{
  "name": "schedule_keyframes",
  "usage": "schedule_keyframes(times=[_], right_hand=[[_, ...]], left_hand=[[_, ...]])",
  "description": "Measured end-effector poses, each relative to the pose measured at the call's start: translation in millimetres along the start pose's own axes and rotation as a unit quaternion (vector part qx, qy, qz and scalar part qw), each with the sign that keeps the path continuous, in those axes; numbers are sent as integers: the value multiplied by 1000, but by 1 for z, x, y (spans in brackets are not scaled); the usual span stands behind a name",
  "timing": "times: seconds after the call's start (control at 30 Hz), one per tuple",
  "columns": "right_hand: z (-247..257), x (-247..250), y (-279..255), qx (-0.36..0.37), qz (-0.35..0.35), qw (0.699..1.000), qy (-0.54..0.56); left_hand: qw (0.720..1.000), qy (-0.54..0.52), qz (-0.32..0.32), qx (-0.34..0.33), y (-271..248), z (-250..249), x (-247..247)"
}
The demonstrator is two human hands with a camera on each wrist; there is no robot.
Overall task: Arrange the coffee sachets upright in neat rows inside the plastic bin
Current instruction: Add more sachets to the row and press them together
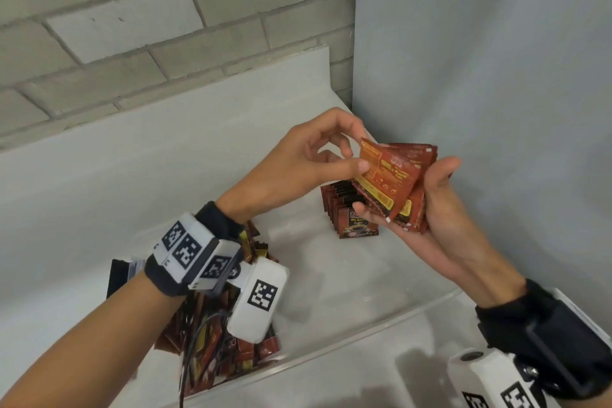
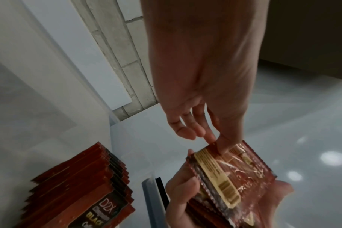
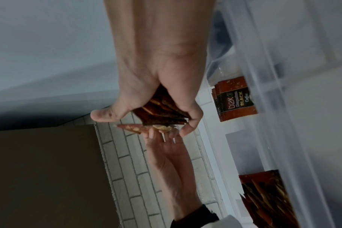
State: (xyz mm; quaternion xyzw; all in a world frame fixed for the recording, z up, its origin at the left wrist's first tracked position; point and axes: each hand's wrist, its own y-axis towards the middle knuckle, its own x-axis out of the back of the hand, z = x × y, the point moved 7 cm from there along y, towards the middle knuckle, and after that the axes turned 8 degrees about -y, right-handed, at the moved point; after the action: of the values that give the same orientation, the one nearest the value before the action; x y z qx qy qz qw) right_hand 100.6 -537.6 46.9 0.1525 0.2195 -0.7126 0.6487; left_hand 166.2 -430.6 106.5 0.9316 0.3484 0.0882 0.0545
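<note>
Over a clear plastic bin [image 1: 414,310] on a white bench, the right hand [image 1: 440,205] cups a fanned bundle of red coffee sachets [image 1: 402,175], fingers curled round it, apparently so they can be squared up. The left hand [image 1: 298,162] pinches the top sachet's corner [image 2: 217,148] between thumb and fingers, likely to straighten or draw it. At the bin's far right corner a short upright row [image 1: 351,212] stands, its front packet reading "D2X BLACK Coffee". A loose heap of sachets [image 1: 225,351] lies at the bin's near left.
</note>
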Motion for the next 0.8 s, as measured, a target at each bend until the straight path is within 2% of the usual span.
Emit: schedule_keyframes(times=[0.2, 0.33, 0.43, 0.57, 0.8], right_hand=[[-8, 7, 3, -42, 15, 997, 68], [-6, 3, 1, -47, 48, 996, 61], [-4, -3, -4, -63, 75, 994, 51], [-8, -4, -5, -75, 109, 991, 18], [-12, 10, 3, -78, 50, 995, 41]], left_hand=[[998, -48, 17, -38, -1, -10, 4], [994, -58, 50, -75, -3, -17, 2], [993, -68, 64, -66, -4, -12, 2], [998, -4, 49, -45, -5, -5, 5], [999, 52, 11, 0, -6, 0, 8]])
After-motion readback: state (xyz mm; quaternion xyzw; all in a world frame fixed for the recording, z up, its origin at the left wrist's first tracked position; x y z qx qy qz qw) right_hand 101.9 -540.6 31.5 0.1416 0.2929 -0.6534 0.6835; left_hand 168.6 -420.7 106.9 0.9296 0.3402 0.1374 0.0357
